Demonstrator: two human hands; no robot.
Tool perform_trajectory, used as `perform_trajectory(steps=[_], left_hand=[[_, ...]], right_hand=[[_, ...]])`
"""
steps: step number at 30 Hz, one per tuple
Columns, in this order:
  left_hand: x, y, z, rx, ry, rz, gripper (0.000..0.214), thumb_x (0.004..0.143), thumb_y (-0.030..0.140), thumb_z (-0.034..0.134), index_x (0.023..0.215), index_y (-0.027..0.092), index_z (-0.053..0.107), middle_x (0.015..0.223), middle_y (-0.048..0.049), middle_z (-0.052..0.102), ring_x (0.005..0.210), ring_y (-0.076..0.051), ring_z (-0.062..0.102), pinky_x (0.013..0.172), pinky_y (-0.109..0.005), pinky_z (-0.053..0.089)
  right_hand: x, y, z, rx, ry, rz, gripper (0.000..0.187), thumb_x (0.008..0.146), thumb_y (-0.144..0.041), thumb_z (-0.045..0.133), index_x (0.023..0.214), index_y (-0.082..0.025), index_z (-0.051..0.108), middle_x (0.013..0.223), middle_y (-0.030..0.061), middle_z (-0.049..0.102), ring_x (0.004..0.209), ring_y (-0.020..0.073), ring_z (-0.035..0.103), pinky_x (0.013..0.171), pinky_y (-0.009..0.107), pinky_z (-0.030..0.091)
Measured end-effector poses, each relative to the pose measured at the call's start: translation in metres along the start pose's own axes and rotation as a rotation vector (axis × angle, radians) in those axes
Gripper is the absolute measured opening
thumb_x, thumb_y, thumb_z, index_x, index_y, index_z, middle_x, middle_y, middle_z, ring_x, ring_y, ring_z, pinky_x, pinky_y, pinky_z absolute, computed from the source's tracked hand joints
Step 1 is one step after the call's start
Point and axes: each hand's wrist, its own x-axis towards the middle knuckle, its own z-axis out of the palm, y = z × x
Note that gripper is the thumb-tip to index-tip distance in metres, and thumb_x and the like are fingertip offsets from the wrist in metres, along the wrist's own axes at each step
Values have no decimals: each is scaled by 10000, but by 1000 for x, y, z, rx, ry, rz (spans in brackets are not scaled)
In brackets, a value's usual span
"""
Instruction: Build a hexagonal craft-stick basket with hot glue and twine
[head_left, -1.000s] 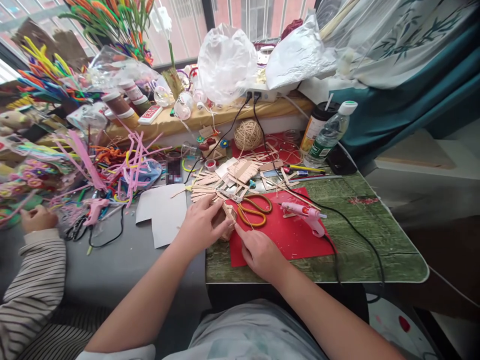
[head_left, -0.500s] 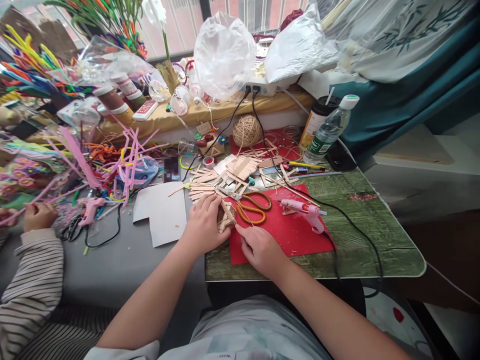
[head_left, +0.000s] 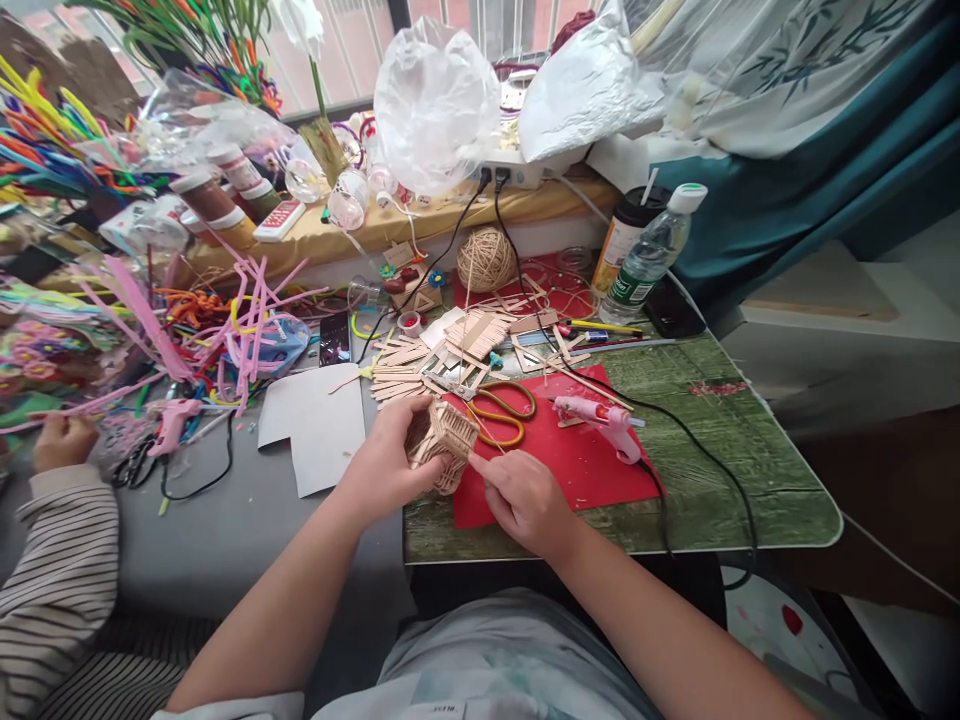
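Observation:
My left hand (head_left: 386,460) grips a small house-like model made of wooden craft sticks (head_left: 444,440), tilted up just above the near edge of a red mat (head_left: 577,465). My right hand (head_left: 521,495) is closed in a pinch, its fingertips touching the model's lower right corner. Orange-handled scissors (head_left: 502,412) lie on the mat just behind the model. A pink glue gun (head_left: 604,420) rests to the right on the mat, with its black cord (head_left: 705,450) trailing off the table. Loose craft sticks (head_left: 420,365) are scattered behind.
A ball of twine (head_left: 486,258), a water bottle (head_left: 646,255) and a cup stand at the back. Pipe cleaners (head_left: 187,320) pile up on the left. Another person's hand (head_left: 64,440) in a striped sleeve works at far left. White paper (head_left: 315,425) lies left of my hand.
My left hand has lifted the stick model off the mat and turned it, showing a slatted side. My right hand stayed at its lower corner. The view shifted slightly.

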Motion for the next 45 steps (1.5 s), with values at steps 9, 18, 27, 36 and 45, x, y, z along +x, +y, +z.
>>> perform_trajectory(steps=[9, 18, 27, 36, 45], left_hand=[[-3, 0, 5, -314, -48, -149, 741, 863, 407, 758, 1521, 225, 469, 1536, -147, 574, 1408, -348, 582, 1199, -519, 465], [-9, -11, 5, -730, -142, -304, 719, 802, 508, 812, 1419, 235, 562, 1410, -123, 671, 1235, -359, 684, 967, -436, 598], [-4, -16, 14, -1048, -251, -425, 612, 816, 450, 771, 1352, 192, 626, 1250, -138, 767, 996, -312, 776, 766, -358, 606], [-1, -20, 4, -1024, -144, -466, 631, 822, 521, 650, 1328, 144, 657, 1124, -145, 803, 1012, -358, 781, 812, -443, 639], [-4, -19, -9, -425, -86, -204, 708, 853, 473, 724, 1480, 222, 513, 1437, -142, 658, 1306, -377, 656, 1054, -508, 573]], right_hand=[[3, 0, -1, 56, 50, -6, 592, 1034, -96, 499, 1598, -267, 443, 1072, 85, 766, 914, 226, 716, 834, 404, 608], [5, 0, -3, 133, 111, -15, 508, 1018, -87, 529, 1481, -294, 518, 1139, 85, 753, 1034, 228, 728, 896, 425, 630], [9, 2, -6, 209, 176, 58, 427, 1027, -83, 512, 1382, -307, 591, 1097, 77, 752, 982, 221, 726, 875, 412, 622], [3, 6, -8, 192, 279, 228, 343, 1017, -98, 530, 1254, -300, 674, 1071, 73, 746, 991, 240, 719, 892, 443, 621], [1, -1, -3, 399, 317, 379, 330, 1042, -233, 593, 1369, -280, 599, 1012, 58, 731, 896, 204, 717, 878, 398, 634]])
